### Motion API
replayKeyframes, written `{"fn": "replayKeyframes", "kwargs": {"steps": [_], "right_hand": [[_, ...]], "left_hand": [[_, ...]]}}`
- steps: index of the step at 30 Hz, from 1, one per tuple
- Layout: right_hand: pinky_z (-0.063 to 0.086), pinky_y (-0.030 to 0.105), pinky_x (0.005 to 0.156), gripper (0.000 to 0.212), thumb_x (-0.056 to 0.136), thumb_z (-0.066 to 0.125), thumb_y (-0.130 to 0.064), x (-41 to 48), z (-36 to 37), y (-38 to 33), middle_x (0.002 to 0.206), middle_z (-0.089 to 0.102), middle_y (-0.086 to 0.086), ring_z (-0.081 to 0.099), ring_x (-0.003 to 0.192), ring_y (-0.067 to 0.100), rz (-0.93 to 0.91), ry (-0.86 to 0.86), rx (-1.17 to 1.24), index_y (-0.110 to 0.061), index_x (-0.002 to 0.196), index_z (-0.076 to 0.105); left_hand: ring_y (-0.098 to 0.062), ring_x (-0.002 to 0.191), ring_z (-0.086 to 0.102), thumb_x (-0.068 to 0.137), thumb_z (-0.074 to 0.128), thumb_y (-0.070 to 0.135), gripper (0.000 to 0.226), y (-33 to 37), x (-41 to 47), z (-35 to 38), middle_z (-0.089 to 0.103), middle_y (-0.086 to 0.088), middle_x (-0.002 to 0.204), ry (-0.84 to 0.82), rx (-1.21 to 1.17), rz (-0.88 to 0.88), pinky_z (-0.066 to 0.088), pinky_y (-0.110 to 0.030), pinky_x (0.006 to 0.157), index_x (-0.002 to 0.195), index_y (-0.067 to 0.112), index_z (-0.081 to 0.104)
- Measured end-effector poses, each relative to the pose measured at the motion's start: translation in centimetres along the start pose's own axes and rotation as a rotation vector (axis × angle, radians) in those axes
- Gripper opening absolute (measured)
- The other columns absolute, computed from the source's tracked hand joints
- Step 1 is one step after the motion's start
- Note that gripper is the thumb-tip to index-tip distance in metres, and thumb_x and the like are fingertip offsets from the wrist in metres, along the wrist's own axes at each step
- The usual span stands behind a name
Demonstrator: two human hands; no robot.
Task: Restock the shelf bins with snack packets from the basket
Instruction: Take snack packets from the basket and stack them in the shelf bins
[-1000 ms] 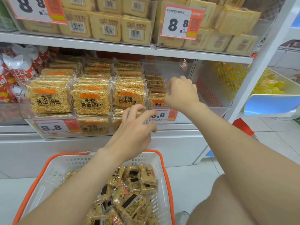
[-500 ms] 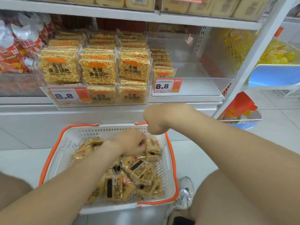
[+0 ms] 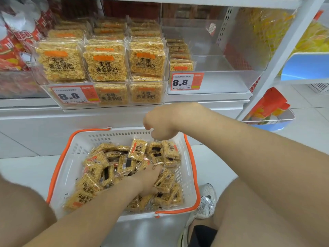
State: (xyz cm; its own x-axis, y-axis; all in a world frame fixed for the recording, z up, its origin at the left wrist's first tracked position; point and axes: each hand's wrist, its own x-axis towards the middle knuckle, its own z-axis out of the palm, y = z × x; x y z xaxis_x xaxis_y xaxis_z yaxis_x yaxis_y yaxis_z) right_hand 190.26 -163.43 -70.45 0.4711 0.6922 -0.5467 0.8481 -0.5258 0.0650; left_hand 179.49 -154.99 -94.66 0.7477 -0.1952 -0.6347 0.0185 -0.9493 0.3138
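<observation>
Step in hand: pick-up from the basket. No packet is on its way to the shelf yet.

1. The left bin [image 3: 105, 82] on the shelf is full. Large packets stand in three rows up to its front wall, so it needs nothing.
2. The basket [image 3: 59, 161] sits on the floor below the shelf. The snack packets [image 3: 92, 184] lie in it in a loose heap, well short of the rim.
3. The left hand [image 3: 148, 177] is pushed palm-down into the middle of the heap. Its fingertips are buried among the wrappers, so I cannot tell whether it has closed on a packet.
4. One tilted packet [image 3: 138, 149] stands on edge at the far side of the heap, just beneath the right hand [image 3: 160, 125]. That hand hangs over the far rim with its fingers curled down. It is blurred, so I cannot tell whether it pinches the wrapper.
5. The right bin [image 3: 222, 82] holds a single row of packets [image 3: 180, 61] against its left wall. The remainder is bare.

Next move, as judged: secure a packet in each hand, lift clear of the rim, and stand the packets upright beside the existing row in the right bin.
</observation>
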Motion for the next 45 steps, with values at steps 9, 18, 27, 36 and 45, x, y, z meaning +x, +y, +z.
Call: {"fn": "replayKeyframes", "kwargs": {"steps": [9,18,27,36,45], "right_hand": [[0.055,0.051,0.096,0.047,0.097,0.045,-0.02,0.1,-0.3,1.9,0.134,0.066,0.014,0.062,0.127,0.035,0.034,-0.03,-0.027,-0.01,0.139,0.063],[0.055,0.047,0.1,0.054,0.093,0.066,-0.018,-2.5,-1.8,4.6,0.125,0.062,-0.004,0.061,0.114,0.026,0.088,-0.043,0.038,-0.021,0.146,0.056],[0.051,0.034,0.078,0.042,0.09,0.076,-0.03,-3.4,-2.3,7.5,0.094,0.066,-0.009,0.065,0.095,0.022,0.127,-0.006,0.127,-0.018,0.129,0.068],[0.044,0.031,0.083,0.052,0.096,0.073,-0.039,-4.7,-3.2,8.5,0.098,0.054,-0.019,0.054,0.097,0.014,0.133,0.095,0.254,-0.028,0.143,0.053],[0.047,0.041,0.082,0.021,0.098,0.05,-0.024,-7.4,-5.4,11.7,0.101,0.064,0.004,0.058,0.097,0.033,0.274,0.662,0.449,-0.025,0.118,0.056]], "left_hand": [[-0.017,0.103,0.062,0.107,0.048,0.041,0.025,-0.6,-0.8,-6.1,0.062,0.006,0.112,0.092,-0.393,0.022,0.05,-0.034,0.086,0.118,0.023,0.062],[-0.024,0.078,0.046,0.1,0.048,0.048,0.042,-0.2,-3.8,-13.6,0.049,-0.011,0.095,0.1,-1.202,0.078,0.039,-0.038,0.071,0.117,0.013,0.062],[-0.025,0.083,0.055,0.093,0.061,0.071,0.066,1.0,-6.2,-17.4,0.059,-0.011,0.107,0.188,-1.359,0.242,0.049,-0.036,0.073,0.121,0.011,0.065],[-0.022,0.099,0.075,0.097,0.076,0.022,0.026,3.9,-7.3,-18.3,0.078,0.005,0.099,0.518,-1.101,0.365,0.061,-0.046,0.095,0.122,0.024,0.069],[-0.003,0.091,0.062,0.104,0.058,0.017,0.036,6.5,-7.0,-19.8,0.061,0.012,0.12,1.171,-0.491,0.359,0.057,-0.038,0.084,0.139,0.02,0.062]]}}
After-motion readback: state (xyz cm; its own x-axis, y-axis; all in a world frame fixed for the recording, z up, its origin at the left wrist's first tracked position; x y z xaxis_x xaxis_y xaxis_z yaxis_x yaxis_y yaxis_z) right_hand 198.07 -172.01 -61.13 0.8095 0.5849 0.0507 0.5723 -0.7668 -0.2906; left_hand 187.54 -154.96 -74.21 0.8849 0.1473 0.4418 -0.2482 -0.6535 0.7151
